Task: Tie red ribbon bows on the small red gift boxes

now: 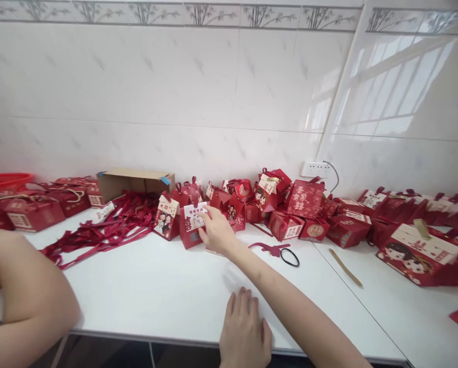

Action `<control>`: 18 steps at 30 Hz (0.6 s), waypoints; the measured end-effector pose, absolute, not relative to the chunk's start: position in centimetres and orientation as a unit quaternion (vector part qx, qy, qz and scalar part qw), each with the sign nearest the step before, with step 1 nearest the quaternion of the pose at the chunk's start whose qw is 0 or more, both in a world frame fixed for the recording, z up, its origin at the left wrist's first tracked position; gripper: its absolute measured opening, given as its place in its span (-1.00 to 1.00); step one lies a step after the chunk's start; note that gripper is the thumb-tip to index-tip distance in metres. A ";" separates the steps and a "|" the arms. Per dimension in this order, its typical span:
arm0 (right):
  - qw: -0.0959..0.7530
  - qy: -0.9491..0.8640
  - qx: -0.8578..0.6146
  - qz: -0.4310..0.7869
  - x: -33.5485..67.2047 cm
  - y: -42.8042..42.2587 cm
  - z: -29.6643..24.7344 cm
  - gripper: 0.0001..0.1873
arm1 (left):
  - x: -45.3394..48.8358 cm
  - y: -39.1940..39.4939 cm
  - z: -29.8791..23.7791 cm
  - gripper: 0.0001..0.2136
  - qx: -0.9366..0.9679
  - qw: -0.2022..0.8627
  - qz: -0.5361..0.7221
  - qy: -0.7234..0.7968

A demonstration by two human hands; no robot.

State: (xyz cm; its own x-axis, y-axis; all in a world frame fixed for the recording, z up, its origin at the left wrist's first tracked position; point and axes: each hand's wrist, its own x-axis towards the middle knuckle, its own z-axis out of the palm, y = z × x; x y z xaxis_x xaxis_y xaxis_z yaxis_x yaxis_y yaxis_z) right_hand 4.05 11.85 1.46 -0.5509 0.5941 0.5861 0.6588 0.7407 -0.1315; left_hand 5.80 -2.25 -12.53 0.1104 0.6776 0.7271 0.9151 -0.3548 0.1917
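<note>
My right hand (pixel 216 231) reaches across the white table (pixel 144 291) to a small red gift box (pixel 190 232) with a white printed label. Its fingers and thumb close on the box's right side and label. The box stands upright in a row of similar red boxes (pixel 167 217) near the wall. My left hand (pixel 244 335) lies flat on the table's near edge with its fingers stretched out and nothing in it.
Several red gift boxes (pixel 305 202) pile along the tiled wall, and larger ones (pixel 424 255) stand at the right. Loose red ribbons (pixel 98 232), an open cardboard carton (pixel 135 181), a black hair tie (pixel 290 257) and a tan strip (pixel 345 267) lie on the table. Another person's bare arm (pixel 25 291) rests at the left.
</note>
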 end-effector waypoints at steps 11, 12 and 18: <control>0.219 -0.882 -0.396 -0.132 1.9 13.9 6.4 -0.62 | 4.9 -2.5 -11.8 -0.74 -0.743 0.079 -0.371 -0.551; 0.231 -0.872 -0.406 -0.145 3.8 13.6 7.4 -0.63 | 4.8 -2.5 -11.7 -0.74 -0.746 0.083 -0.364 -0.551; 0.396 -0.699 -0.542 -0.247 21.7 10.5 11.8 -0.75 | 4.5 -1.8 -11.4 -0.75 -0.775 0.151 -0.342 -0.511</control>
